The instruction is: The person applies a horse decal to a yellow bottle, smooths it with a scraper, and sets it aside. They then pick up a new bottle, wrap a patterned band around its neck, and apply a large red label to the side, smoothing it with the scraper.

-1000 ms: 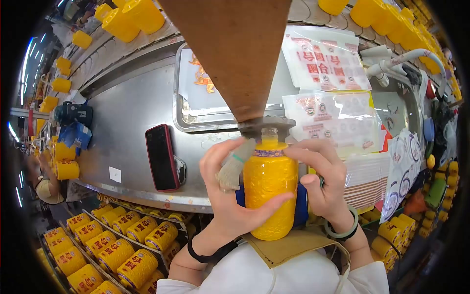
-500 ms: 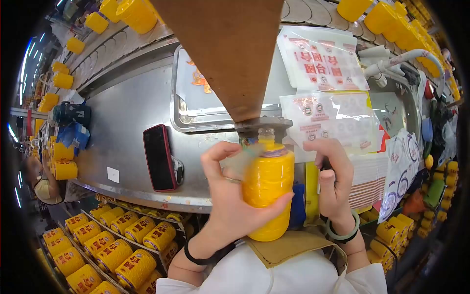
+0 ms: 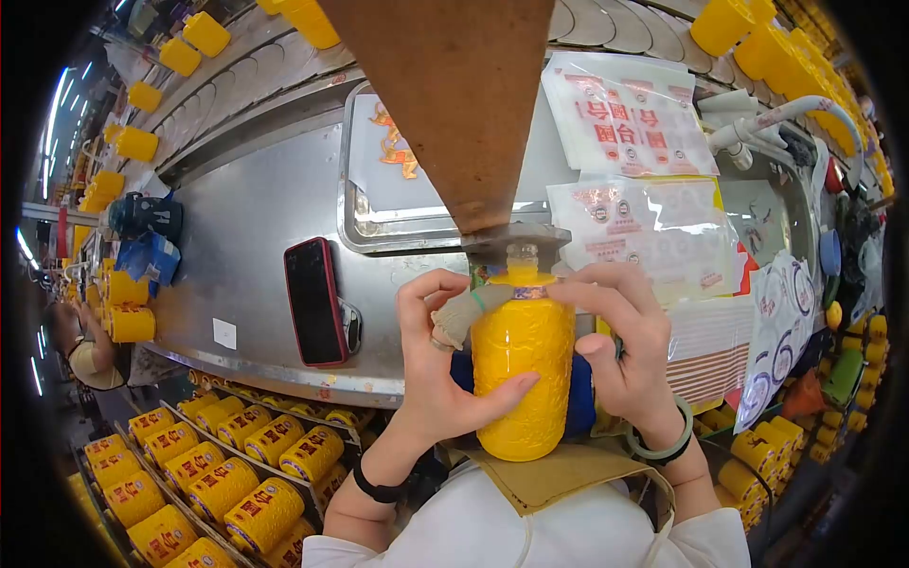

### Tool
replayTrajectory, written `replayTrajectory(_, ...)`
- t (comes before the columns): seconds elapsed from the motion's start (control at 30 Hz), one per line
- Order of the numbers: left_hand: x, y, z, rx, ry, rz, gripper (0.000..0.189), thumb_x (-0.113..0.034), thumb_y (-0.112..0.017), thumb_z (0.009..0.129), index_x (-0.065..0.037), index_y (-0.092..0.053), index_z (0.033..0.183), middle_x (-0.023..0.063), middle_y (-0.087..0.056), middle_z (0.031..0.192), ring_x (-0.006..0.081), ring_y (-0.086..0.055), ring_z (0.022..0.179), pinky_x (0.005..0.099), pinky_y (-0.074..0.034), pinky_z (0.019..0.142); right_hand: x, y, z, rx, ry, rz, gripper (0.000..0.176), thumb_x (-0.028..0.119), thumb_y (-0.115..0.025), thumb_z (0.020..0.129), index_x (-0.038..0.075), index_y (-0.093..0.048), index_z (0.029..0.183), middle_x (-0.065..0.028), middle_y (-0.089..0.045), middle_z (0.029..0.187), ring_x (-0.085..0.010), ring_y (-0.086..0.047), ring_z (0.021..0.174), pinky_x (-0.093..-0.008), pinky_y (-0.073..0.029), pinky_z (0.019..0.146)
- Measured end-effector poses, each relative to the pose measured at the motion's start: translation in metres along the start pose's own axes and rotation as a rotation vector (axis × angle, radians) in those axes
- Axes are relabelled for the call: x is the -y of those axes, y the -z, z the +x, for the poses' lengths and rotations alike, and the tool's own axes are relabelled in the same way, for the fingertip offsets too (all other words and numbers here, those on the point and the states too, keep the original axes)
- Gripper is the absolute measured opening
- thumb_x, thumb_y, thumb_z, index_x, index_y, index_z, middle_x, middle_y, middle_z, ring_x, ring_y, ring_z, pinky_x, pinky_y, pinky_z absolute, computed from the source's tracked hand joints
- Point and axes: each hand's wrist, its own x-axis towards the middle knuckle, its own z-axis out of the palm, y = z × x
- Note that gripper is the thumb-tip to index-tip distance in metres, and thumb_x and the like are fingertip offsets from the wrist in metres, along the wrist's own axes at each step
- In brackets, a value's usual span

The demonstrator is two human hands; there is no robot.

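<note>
Occupying the space between the hands: one yellow, embossed, cylindrical bottle, long axis running neck-away from the body. Left hand, closer, thumb across it, gripping. Right hand, thumb apart, touching patterned purple collar band.

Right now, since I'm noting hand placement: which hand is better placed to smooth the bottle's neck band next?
Probably the right hand: its index finger is already at the neck band. The left hand seems busy steadying the bottle, with its thumb across the front.
</note>
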Motion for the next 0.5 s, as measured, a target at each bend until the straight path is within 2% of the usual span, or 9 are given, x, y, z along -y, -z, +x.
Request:
replayTrajectory(0.07, -0.001, 0.003, 0.006, 0.010, -0.011, 0.014, 0.065, -0.032, -0.087, 0.073, -0.003, -0.066, 0.127, 0.0142, -0.041, 0.124, 0.0281, -0.047, 0.117, 0.0412, -0.043, 0.102, 0.004, 0.001, -0.004, -0.028, -0.115, 0.091, 0.037, 0.033, -0.065, 0.099, 0.003, -0.071, 0.120, -0.0135, -0.063, 0.105, -0.0248, -0.053, 0.081, -0.0347, -0.047, 0.074)
replayTrajectory(0.13, -0.008, 0.008, 0.018, 0.130, -0.118, 0.205, 0.058, -0.036, -0.082, 0.078, -0.004, -0.068, 0.125, 0.0139, -0.040, 0.122, 0.0283, -0.043, 0.115, 0.0408, -0.038, 0.104, 0.005, 0.002, -0.006, -0.041, -0.155, 0.126, 0.038, 0.031, -0.065, 0.099, 0.002, -0.069, 0.122, -0.0133, -0.063, 0.106, -0.0231, -0.053, 0.081, -0.0333, -0.047, 0.073)
replayTrajectory(0.17, -0.010, 0.008, 0.023, 0.129, -0.119, 0.204, 0.058, -0.036, -0.082, 0.078, -0.004, -0.068, 0.125, 0.0139, -0.040, 0.122, 0.0283, -0.043, 0.115, 0.0408, -0.038, 0.104, 0.006, 0.002, -0.008, -0.056, -0.196, 0.160, 0.038, 0.029, -0.065, 0.098, 0.001, -0.067, 0.124, -0.0131, -0.062, 0.107, -0.0215, -0.053, 0.081, -0.0319, -0.047, 0.072)
replayTrajectory(0.27, -0.010, 0.005, 0.030, 0.211, -0.179, 0.232, 0.053, -0.035, -0.077, 0.082, -0.001, -0.069, 0.122, 0.0145, -0.040, 0.123, 0.0284, -0.042, 0.113, 0.0398, -0.035, 0.104, 0.004, 0.002, -0.016, -0.097, -0.204, 0.177, 0.040, 0.026, -0.065, 0.098, -0.001, -0.065, 0.127, -0.0127, -0.061, 0.109, -0.0184, -0.052, 0.080, -0.0299, -0.046, 0.071)
replayTrajectory(0.33, 0.001, 0.004, 0.026, 0.013, 0.016, -0.193, 0.047, -0.031, -0.074, 0.088, 0.001, -0.068, 0.122, 0.0133, -0.038, 0.127, 0.0243, -0.042, 0.114, 0.0381, -0.036, 0.105, 0.000, 0.006, -0.026, -0.093, -0.198, 0.150, 0.042, 0.028, -0.067, 0.097, -0.001, -0.064, 0.128, -0.0128, -0.060, 0.111, -0.0185, -0.052, 0.080, -0.0299, -0.046, 0.071)
replayTrajectory(0.37, -0.002, 0.003, 0.025, -0.127, 0.126, -0.439, 0.034, -0.020, -0.066, 0.099, 0.003, -0.068, 0.123, 0.0113, -0.047, 0.129, 0.0191, -0.049, 0.117, 0.0352, -0.039, 0.107, -0.001, 0.009, -0.032, -0.087, -0.198, 0.128, 0.045, 0.029, -0.068, 0.097, -0.002, -0.064, 0.129, -0.0129, -0.060, 0.113, -0.0186, -0.052, 0.080, -0.0298, -0.046, 0.072)
replayTrajectory(0.4, 0.000, 0.006, 0.025, -0.120, 0.125, -0.441, 0.034, -0.020, -0.066, 0.099, 0.003, -0.068, 0.123, 0.0113, -0.047, 0.129, 0.0191, -0.049, 0.117, 0.0352, -0.039, 0.107, 0.000, 0.009, -0.039, -0.092, -0.202, 0.125, 0.045, 0.029, -0.068, 0.097, -0.002, -0.064, 0.129, -0.0129, -0.060, 0.113, -0.0186, -0.052, 0.080, -0.0298, -0.046, 0.072)
replayTrajectory(0.47, 0.005, 0.015, 0.023, -0.033, 0.301, -0.632, 0.025, -0.008, -0.058, 0.104, 0.004, -0.068, 0.124, 0.0101, -0.062, 0.126, 0.0157, -0.059, 0.117, 0.0323, -0.045, 0.106, 0.004, 0.010, -0.053, 0.029, -0.189, 0.095, 0.057, 0.039, -0.074, 0.093, -0.001, -0.062, 0.132, -0.0133, -0.058, 0.117, -0.0182, -0.052, 0.080, -0.0297, -0.047, 0.072)
replayTrajectory(0.5, 0.004, 0.016, 0.025, 0.004, 0.304, -0.655, 0.024, -0.001, -0.059, 0.103, 0.004, -0.068, 0.124, 0.0105, -0.072, 0.119, 0.0159, -0.067, 0.113, 0.0309, -0.051, 0.101, 0.002, 0.010, -0.062, 0.130, -0.181, 0.079, 0.088, 0.052, -0.085, 0.080, -0.002, -0.054, 0.141, -0.0162, -0.055, 0.127, -0.0199, -0.052, 0.081, -0.0305, -0.048, 0.072)
